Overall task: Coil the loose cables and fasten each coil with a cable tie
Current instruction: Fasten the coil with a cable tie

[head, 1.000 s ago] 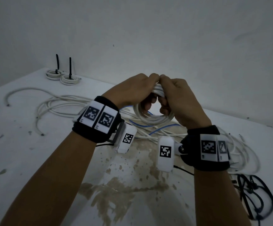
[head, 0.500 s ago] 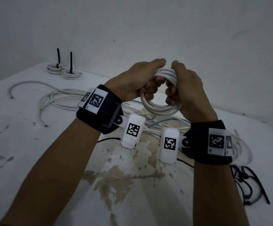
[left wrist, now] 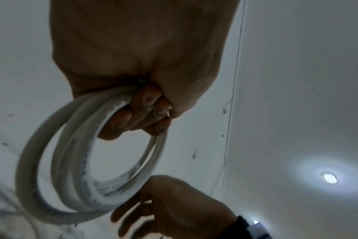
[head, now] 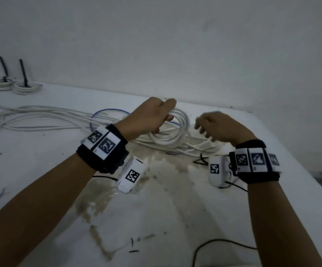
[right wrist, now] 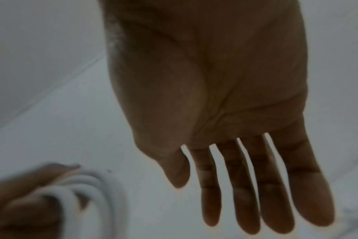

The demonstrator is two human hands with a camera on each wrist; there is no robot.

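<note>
Above the middle of the white desk (head: 40, 170), the left hand (head: 148, 118) is grasping a coil of white cable (head: 172, 132), its grip clenched round the top of the loops. From the left wrist view the fingers (left wrist: 121, 119) are curling through the coil (left wrist: 78, 177) and pressing several turns against the palm, while the rest of the ring is hanging free below the fist. The coil is standing roughly upright, lifted off the desk and just over the tangle of loose cables (head: 46, 120).

Beside it, the right hand (head: 219, 130) is hovering near the coil with its grip released and holding nothing. The right wrist view is showing the fingers (right wrist: 245, 186) straight and spread apart, the palm (right wrist: 204, 80) bare, with the left fist and its coil (right wrist: 88, 194) blurred at the lower left corner. Whether the right fingertips are brushing the coil's far side cannot be told from these views.

Loose white cables are sprawling across the back of the desk from the far left toward the hands, with a thin blue wire (head: 106, 112) looping among them. At the far left corner two finished coils (head: 12, 86) are sitting side by side, each with a black cable tie (head: 23, 72) sticking upward. A brownish stain (head: 102, 199) is spreading over the desk between the forearms.
</note>
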